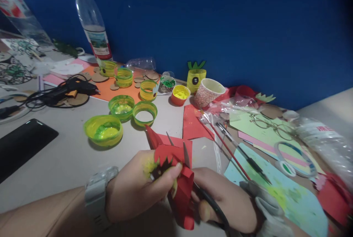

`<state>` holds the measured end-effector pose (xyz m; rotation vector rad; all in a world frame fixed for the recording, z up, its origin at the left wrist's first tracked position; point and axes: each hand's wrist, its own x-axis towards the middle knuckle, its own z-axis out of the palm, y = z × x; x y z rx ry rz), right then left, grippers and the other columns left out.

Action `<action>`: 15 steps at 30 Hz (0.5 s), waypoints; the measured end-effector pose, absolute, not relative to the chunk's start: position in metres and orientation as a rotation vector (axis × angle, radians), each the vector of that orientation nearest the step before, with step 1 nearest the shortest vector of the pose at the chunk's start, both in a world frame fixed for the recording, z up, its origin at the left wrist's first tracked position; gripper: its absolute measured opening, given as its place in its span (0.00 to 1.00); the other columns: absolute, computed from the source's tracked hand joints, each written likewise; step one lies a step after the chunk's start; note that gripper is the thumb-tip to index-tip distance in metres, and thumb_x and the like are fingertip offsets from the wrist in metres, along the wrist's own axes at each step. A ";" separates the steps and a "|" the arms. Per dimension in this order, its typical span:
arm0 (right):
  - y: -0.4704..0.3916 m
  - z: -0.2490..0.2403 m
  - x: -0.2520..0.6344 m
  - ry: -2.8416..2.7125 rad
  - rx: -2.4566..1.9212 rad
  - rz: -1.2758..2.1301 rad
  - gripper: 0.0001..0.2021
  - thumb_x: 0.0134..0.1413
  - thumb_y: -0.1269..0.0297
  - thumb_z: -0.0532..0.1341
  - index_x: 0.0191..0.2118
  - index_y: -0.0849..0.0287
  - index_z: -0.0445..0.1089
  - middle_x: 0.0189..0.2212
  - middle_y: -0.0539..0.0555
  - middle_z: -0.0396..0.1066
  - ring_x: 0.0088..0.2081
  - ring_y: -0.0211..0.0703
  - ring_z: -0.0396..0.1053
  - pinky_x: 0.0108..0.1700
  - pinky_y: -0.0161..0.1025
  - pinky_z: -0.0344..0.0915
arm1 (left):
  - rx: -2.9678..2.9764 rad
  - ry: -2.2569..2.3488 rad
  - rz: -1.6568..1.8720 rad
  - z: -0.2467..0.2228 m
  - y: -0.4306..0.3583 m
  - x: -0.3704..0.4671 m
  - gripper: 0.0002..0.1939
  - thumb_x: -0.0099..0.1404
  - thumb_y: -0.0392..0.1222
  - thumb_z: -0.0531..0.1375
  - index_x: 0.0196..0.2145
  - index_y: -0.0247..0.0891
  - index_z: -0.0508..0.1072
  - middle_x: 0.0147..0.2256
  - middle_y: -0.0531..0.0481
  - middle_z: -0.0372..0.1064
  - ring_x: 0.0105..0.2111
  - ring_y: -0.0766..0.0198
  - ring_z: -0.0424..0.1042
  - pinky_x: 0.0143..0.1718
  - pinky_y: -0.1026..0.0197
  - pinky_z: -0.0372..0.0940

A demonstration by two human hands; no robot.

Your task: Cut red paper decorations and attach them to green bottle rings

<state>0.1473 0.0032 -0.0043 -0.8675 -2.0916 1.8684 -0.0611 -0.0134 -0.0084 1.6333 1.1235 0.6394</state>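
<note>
My left hand, with a pale watch on its wrist and yellow-green paint on its skin, pinches a sheet of red paper. The paper curls downward below the thumb. A dark green jagged shape shows between the thumb and fingers, partly hidden. My right hand is closed around the black handle of a pair of scissors. Their two blades point away from me and stand apart at the red paper. More red paper lies on the table just beyond.
Green-yellow painted rings and cups stand left of centre. A phone and glue gun lie at left, near a bottle. At right are a pen, paintbrush, tape roll and glasses. A blue wall rises behind.
</note>
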 end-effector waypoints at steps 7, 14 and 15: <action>-0.003 -0.008 0.148 -2.061 -0.895 1.806 0.31 0.50 0.32 0.51 0.32 0.60 0.64 0.23 0.49 0.65 0.24 0.35 0.59 0.27 0.31 0.57 | 1.548 1.078 0.648 -0.009 -0.016 -0.062 0.18 0.70 0.53 0.49 0.33 0.38 0.70 0.25 0.52 0.70 0.26 0.68 0.68 0.24 0.70 0.61; 0.004 -0.005 0.148 -2.106 -0.915 1.886 0.31 0.47 0.31 0.54 0.30 0.61 0.63 0.24 0.47 0.62 0.25 0.34 0.57 0.27 0.31 0.56 | 1.465 1.009 0.655 -0.006 -0.011 -0.058 0.20 0.71 0.51 0.49 0.28 0.37 0.69 0.18 0.55 0.64 0.19 0.70 0.63 0.21 0.70 0.60; 0.004 -0.005 0.148 -2.097 -0.916 1.897 0.31 0.48 0.32 0.54 0.30 0.61 0.64 0.24 0.47 0.63 0.25 0.34 0.57 0.27 0.31 0.56 | 1.457 1.005 0.658 -0.006 -0.010 -0.058 0.20 0.71 0.51 0.49 0.28 0.37 0.69 0.18 0.55 0.64 0.18 0.70 0.63 0.21 0.70 0.60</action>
